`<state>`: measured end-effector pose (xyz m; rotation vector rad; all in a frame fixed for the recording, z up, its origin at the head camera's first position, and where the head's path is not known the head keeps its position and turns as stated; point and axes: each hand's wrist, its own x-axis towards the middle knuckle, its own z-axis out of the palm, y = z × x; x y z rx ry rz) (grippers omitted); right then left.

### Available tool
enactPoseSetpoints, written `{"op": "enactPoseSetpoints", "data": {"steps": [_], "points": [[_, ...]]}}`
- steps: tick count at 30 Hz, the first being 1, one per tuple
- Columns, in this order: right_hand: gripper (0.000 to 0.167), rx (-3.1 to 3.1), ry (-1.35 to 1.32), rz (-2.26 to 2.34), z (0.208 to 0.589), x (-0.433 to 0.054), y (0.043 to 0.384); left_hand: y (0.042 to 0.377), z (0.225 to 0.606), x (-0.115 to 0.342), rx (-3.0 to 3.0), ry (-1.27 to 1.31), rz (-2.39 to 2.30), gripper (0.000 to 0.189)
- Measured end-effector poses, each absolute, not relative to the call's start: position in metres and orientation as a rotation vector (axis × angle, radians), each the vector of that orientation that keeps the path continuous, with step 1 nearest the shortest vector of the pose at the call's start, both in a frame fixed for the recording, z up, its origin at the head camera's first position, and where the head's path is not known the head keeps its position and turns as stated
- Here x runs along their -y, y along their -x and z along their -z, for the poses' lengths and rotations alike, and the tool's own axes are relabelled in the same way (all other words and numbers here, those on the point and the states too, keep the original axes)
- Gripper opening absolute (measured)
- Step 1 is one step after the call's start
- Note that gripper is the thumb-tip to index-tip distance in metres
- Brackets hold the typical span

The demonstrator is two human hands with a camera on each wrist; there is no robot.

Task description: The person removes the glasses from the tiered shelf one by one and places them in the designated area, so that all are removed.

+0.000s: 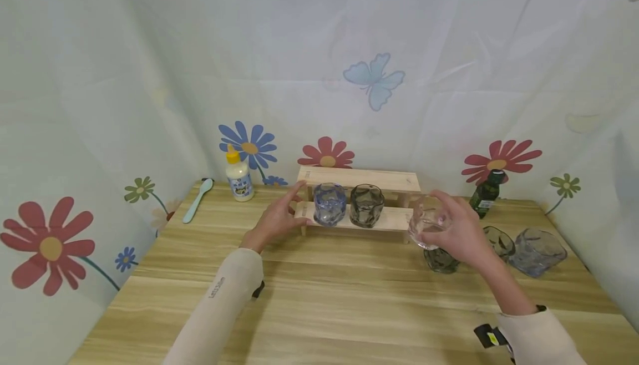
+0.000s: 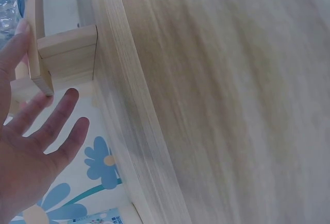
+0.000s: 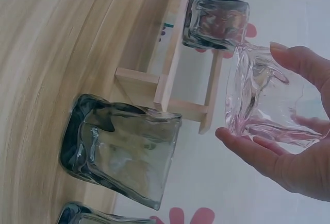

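A two-tier wooden rack [image 1: 356,177] stands at the back of the table. On its lower step sit a blue glass tumbler [image 1: 330,205] and, to the right, a dark grey glass tumbler [image 1: 366,206]. My right hand [image 1: 464,234] holds a clear, pink-tinted glass tumbler [image 3: 273,98] between thumb and fingers, raised just off the rack's right end. My left hand [image 1: 276,222] is at the rack's left end; its thumb touches the lower step, and the other fingers are spread [image 2: 44,141].
Right of the rack, a grey-green tumbler [image 3: 124,149], another dark tumbler [image 1: 499,243] and a bluish-grey tumbler [image 1: 538,252] stand on the table [image 1: 349,309]. Behind them is a green bottle [image 1: 486,194]. At the back left are a yellow-capped bottle [image 1: 240,179] and a pale spoon [image 1: 197,201].
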<state>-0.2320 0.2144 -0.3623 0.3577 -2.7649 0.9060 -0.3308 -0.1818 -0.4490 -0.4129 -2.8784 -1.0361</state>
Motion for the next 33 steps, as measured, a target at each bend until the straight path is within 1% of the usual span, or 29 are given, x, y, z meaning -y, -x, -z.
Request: {"op": "enactPoseSetpoints", "data": {"steps": [9,12,26,33], "points": [[0.091,2.787,-0.333,-0.872,0.362,-0.220,0.212,0.332,0.447,0.182,2.866,0.434,1.045,0.102],[0.091,2.788,-0.331,-0.853,0.365,-0.224,0.204,0.333,0.447,0.182,2.863,0.434,1.044,0.102],[0.101,2.881,-0.257,-0.875,0.387,-0.233,0.175,0.331,0.450,0.182,2.866,0.433,1.033,0.103],[0.096,2.915,-0.284,-0.926,0.399,-0.236,0.168,0.333,0.450,0.182,2.856,0.437,1.031,0.103]]}}
